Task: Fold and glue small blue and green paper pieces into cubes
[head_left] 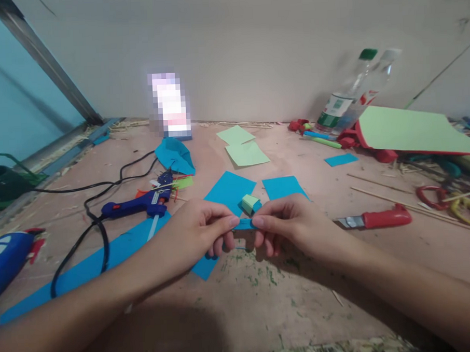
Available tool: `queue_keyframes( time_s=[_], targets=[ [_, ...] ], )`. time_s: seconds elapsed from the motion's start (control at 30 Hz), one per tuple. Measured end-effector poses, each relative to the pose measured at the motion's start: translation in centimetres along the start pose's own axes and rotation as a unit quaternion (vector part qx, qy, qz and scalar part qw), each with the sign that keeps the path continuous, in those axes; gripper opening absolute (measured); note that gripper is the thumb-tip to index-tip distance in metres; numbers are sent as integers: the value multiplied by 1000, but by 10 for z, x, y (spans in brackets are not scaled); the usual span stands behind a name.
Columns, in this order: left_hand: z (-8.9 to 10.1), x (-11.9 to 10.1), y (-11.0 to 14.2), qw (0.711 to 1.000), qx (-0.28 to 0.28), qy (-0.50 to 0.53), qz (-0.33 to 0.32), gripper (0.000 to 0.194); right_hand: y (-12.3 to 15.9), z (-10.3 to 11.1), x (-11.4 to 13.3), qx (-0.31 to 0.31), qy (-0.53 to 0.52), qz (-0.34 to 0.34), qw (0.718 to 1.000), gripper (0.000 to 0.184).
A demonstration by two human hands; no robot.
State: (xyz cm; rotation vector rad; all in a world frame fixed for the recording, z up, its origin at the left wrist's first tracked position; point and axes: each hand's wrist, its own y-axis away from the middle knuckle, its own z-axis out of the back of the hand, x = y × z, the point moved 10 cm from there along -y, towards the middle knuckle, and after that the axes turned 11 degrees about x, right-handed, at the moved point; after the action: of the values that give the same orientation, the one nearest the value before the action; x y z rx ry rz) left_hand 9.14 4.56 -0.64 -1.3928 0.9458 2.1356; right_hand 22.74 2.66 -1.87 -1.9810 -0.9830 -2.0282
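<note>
Between the fingertips of both hands is a small folded strip of blue paper (245, 224). My left hand (212, 226) pinches its left end, and my right hand (281, 220) pinches its right end. Most of the strip is hidden by the fingers. Just beyond it sits a small folded piece of green and blue paper (251, 203); whether it touches the strip I cannot tell. Behind the hands lie a blue paper sheet (230, 190) and a smaller blue sheet (284, 187).
A blue glue gun (138, 205) with a black cord lies left on a long blue sheet (123, 248). At right are a red utility knife (385, 219), its blade out, and scissors (432, 196). Green sheets (246, 153), bottles (339, 106) and a lit phone (172, 103) stand or lie farther back.
</note>
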Motion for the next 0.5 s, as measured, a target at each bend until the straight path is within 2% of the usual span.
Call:
queue_keyframes(
  time_s=[0.13,0.27,0.37,0.5],
  targets=[
    [2,-4,2,1000,-17,-13,-13,36,2,0,4,-13,-5,15,1000,36],
    [-3,-14,3,998,-12,-56,-36,37,1,-8,8,3,10,19,1000,32],
    [-3,-20,4,996,-8,-74,-49,40,1,-11,9,8,10,22,1000,34],
    [4,-22,5,994,-30,-95,-54,40,2,-6,4,13,11,11,1000,39]
  ],
)
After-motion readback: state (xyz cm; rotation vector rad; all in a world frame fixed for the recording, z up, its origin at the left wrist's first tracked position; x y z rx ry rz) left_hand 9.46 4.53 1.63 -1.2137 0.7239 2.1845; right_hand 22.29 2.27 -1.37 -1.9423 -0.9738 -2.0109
